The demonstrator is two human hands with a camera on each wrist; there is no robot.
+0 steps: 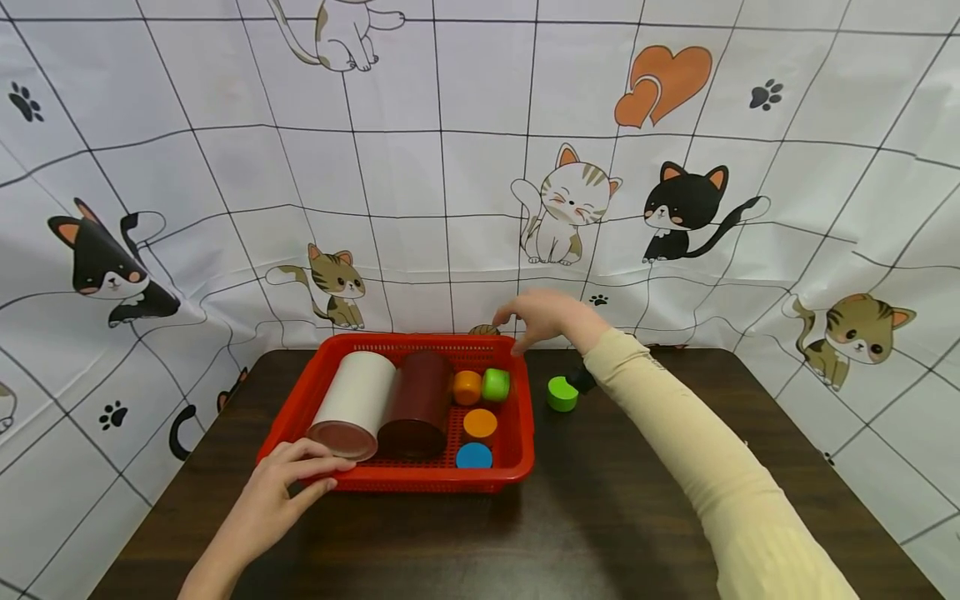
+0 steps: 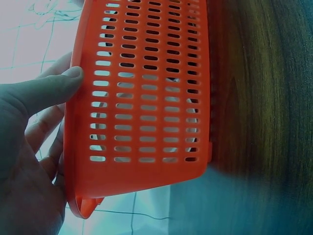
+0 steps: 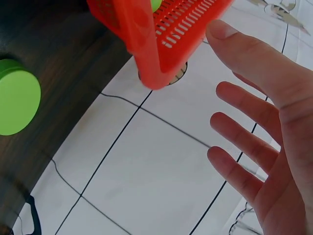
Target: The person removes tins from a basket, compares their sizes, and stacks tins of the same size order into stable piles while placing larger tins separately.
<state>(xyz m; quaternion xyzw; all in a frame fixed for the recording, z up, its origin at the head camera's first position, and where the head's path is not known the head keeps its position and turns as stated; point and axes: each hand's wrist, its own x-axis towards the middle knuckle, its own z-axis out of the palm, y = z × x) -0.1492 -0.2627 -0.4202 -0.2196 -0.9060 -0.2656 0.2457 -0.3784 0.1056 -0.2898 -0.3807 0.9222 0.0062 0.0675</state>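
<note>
A red plastic basket (image 1: 431,479) with slotted walls stands on the table. My left hand (image 1: 273,492) grips its rim at the front left corner; in the left wrist view the thumb (image 2: 54,88) presses the outer side and the other fingers reach behind the rim. My right hand (image 1: 551,317) hovers by the back right corner, fingers loosely spread, holding nothing. Inside the basket lie a white cylinder (image 1: 358,396), a dark brown cylinder (image 1: 416,404), a small orange cylinder (image 1: 467,387), a small green cylinder (image 1: 496,385), an orange disc (image 1: 480,424) and a blue disc (image 1: 474,456).
To the right of the basket a bright green round piece (image 1: 562,394) sits on the dark wooden table (image 1: 637,500), with the right forearm passing close by. A white sheet (image 1: 480,167) printed with cartoon cats and grid lines hangs behind the table and along its sides.
</note>
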